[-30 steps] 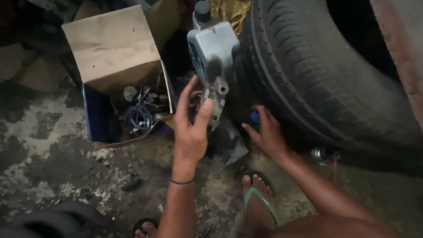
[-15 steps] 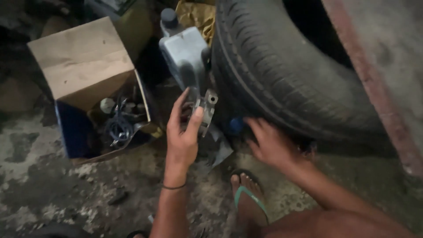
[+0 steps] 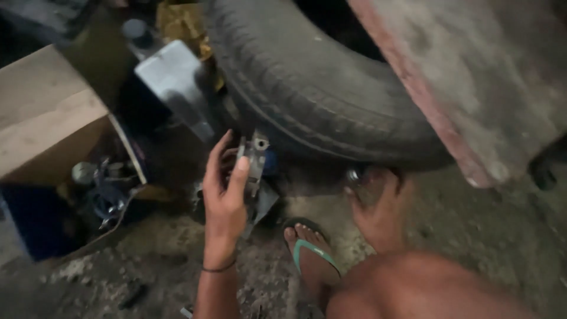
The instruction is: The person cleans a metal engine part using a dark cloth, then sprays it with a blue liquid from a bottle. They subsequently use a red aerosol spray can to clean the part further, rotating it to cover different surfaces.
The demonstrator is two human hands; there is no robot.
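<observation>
My left hand grips the lower bracket of a grey metal housing that stands tilted against a big black tyre. A dark cap tops the housing. My right hand is stretched out to the right, low under the tyre, with its fingers spread on the ground beside a small shiny object. Blur hides whether the fingers close on it. A small blue piece shows just behind the bracket.
An open cardboard box holding several metal parts and wires stands at the left. My foot in a green flip-flop rests on the rough concrete floor. A worn reddish vehicle panel hangs over the tyre at the right.
My right hand left the blue piece by the housing and moved right to the shiny object under the tyre. The left hand kept its grip, and the view swung right.
</observation>
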